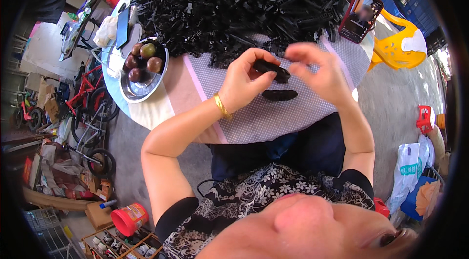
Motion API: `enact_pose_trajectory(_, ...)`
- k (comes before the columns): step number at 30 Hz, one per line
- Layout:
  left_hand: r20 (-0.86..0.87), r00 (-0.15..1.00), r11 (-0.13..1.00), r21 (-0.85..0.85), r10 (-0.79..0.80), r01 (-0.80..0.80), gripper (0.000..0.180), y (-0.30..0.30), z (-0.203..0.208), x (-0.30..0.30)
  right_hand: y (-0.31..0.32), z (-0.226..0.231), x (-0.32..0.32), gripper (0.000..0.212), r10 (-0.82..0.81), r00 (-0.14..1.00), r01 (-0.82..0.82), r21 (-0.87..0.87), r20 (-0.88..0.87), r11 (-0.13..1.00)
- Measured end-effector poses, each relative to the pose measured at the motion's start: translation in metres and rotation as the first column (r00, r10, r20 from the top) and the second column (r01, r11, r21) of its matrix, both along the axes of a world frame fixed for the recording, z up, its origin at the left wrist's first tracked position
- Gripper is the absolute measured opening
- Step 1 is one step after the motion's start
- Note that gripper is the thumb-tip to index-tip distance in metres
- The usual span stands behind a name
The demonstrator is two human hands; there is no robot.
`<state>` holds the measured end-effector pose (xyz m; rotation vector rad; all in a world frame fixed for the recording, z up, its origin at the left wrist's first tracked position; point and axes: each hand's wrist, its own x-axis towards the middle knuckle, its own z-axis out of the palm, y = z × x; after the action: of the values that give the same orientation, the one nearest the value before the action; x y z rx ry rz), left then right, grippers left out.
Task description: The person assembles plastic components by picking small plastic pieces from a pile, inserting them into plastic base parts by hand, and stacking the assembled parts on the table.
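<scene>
My left hand, with a gold bracelet on its wrist, pinches a small black plastic piece between thumb and fingers. My right hand hovers just right of that piece, its fingers blurred and curled. Its thumb stands apart from the other fingers, and nothing shows between them. Just below the held piece, a second, elongated black piece lies on the patterned tablecloth. Beyond both hands, a large heap of black plastic parts covers the far part of the round table.
A metal bowl of round fruits stands at the table's left, with a blue-screened phone behind it. Another phone is propped upright at the right edge. Beyond it is a yellow plastic chair. Bicycles stand left on the floor.
</scene>
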<state>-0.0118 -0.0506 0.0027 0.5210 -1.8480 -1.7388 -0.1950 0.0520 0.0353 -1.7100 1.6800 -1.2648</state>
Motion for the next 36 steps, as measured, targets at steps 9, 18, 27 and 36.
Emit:
enact_pose_trajectory(9,0.056,0.998,1.0,-0.024,-0.011,0.012,0.025,-0.01,0.005,-0.005,0.075,0.072,-0.104,0.034,0.065,0.976,0.081,-0.622,0.209,0.779)
enact_pose_trajectory(18,0.163,0.986,0.999,-0.027,-0.026,0.031,0.025,-0.009,-0.001,0.006,0.15,0.075,-0.189,0.026,0.464,0.882,-0.315,-0.633,0.08,0.707)
enact_pose_trajectory(27,0.106,0.994,0.999,-0.007,-0.033,0.034,0.024,-0.01,0.01,0.003,0.173,0.1,-0.241,0.019,0.648,0.737,-0.503,-0.488,0.19,0.714)
enact_pose_trajectory(36,0.095,0.995,0.998,0.061,0.027,-0.033,0.024,-0.015,-0.006,-0.004,0.027,0.092,0.007,0.021,0.839,0.467,-0.588,-0.611,0.28,0.531)
